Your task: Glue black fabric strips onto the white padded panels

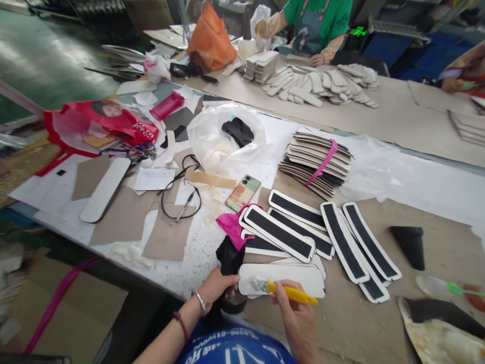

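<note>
My right hand (pixel 293 311) is closed around the yellow handle of a brush (pixel 291 292). Its pale bristles rest on a blank white strip-shaped panel (pixel 308 280) with rounded ends. At that panel's left end, my left hand (pixel 220 287) pinches the edge with thumb on top; its curled fingers are partly hidden. Black fabric (pixel 230 255) lies just beyond my left hand, beneath a pink cloth (pixel 235 227). Past the panel, several white panels bearing black strips (pixel 280 232) overlap one another, and more of them (pixel 344 242) lie to the right.
A bundle of panels (pixel 318 162) is tied with a pink band. Around it are a phone (pixel 243 193), a plastic bag (pixel 227 136), a red bag (pixel 109 121) and a black cone-shaped piece (pixel 411 245). A glue-stained container (pixel 435 323) sits lower right. A co-worker (pixel 318 25) stands across the table.
</note>
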Motion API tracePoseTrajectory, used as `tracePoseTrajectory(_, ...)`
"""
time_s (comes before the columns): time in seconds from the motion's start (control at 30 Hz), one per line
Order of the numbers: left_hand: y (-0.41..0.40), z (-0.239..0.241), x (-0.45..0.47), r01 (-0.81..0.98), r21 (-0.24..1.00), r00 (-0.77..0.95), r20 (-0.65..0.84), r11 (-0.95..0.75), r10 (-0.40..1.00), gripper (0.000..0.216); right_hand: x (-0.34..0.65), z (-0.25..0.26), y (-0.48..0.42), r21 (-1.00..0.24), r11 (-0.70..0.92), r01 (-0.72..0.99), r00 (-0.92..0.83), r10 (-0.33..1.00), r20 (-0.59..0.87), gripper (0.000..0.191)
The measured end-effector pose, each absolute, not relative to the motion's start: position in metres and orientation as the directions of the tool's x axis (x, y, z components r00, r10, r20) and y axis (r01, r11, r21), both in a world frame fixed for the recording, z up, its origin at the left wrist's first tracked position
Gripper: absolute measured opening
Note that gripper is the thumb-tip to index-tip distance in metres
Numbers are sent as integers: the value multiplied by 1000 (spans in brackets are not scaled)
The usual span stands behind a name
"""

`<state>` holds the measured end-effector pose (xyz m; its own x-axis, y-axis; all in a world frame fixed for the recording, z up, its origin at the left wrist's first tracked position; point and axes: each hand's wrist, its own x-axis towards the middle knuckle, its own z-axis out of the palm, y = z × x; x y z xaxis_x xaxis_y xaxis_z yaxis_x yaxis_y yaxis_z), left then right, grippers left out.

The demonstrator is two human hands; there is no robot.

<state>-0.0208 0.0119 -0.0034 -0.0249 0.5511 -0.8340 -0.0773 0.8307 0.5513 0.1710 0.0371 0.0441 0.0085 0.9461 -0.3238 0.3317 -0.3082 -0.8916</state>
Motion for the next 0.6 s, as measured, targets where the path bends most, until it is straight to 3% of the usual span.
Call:
tracePoseTrajectory(0.2, 12, -5, -22, -23, 538, -10, -843, 843, 538, 31, 170, 43, 36, -879, -213, 427, -12, 970, -241, 22)
tracePoseTrajectory(0.43, 15, -4, -22, 17, 533, 3, -846, 846, 533, 28, 153, 41, 29, -917, -208, 339, -58, 969, -242, 20)
tracePoseTrajectory(0.6, 15, -5, -22, 45, 525, 11, -851, 850, 525, 32, 169, 30, 29, -847, -122, 517, -28, 987, -159, 23)
